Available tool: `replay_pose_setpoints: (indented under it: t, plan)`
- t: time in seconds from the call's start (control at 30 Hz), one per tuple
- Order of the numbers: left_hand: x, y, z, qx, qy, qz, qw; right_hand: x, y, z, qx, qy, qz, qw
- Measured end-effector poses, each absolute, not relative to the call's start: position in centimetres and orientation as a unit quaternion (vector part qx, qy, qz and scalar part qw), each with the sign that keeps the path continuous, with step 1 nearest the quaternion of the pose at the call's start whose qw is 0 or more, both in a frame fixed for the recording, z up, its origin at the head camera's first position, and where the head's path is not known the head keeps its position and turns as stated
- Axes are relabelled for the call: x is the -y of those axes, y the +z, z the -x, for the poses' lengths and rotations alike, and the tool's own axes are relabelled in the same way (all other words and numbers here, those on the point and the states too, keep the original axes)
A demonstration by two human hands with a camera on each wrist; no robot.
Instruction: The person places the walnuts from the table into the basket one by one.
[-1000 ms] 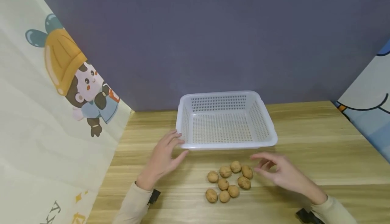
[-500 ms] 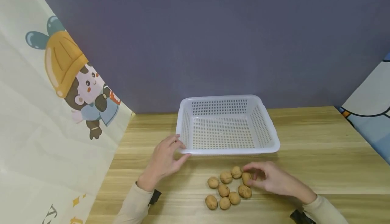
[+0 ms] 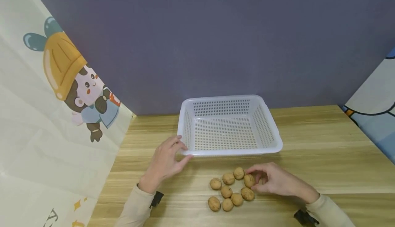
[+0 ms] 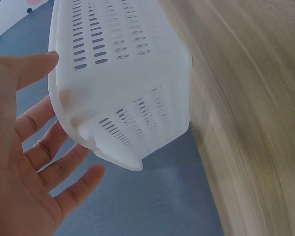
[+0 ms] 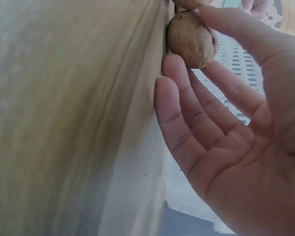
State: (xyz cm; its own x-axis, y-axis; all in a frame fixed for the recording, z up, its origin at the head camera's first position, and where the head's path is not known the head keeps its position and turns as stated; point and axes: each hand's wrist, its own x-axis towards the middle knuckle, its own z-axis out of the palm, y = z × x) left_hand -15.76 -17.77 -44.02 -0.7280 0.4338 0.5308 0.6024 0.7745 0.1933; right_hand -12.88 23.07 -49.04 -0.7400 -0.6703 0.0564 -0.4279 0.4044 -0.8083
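Note:
A white perforated plastic basket (image 3: 229,152) stands on the wooden table against the dark back panel. At its near left corner, my left hand (image 3: 165,162) holds the rim with thumb and fingers; in the left wrist view, fingertips show faintly through the basket wall (image 4: 137,88). Several walnuts (image 3: 226,191) lie in a loose cluster in front of the basket. My right hand (image 3: 276,180) pinches the rightmost far walnut (image 3: 249,180) between thumb and forefinger. The right wrist view shows that walnut (image 5: 189,39) close up at the fingertips, with the other fingers loosely bent below it.
The dark panel (image 3: 203,42) rises behind the table (image 3: 308,144). A pale sheet with a cartoon figure (image 3: 89,93) borders the left side, and another printed sheet (image 3: 376,93) borders the right.
My right hand has moved left from beside the cluster and now has its thumb and forefinger on the walnut. My left hand has closed slightly further onto the basket corner.

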Motion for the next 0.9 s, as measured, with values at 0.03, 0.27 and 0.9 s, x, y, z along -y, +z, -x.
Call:
replay_pose_setpoints:
  t: [0.03, 0.27, 0.9]
  plan:
    - [17.8, -44.0, 15.8, 0.912, -0.181, 0.283, 0.234, -23.0, -49.0, 12.9, -0.827, -0.431, 0.334, 0.139]
    - [17.9, -43.8, 15.8, 0.910, -0.193, 0.286, 0.229, -23.2, -48.0, 12.6, -0.823, -0.441, 0.329, 0.140]
    - [17.8, -43.8, 15.7, 0.916, -0.200, 0.276, 0.211, -22.6, -37.5, 17.6, -0.813, -0.476, 0.306, 0.133]
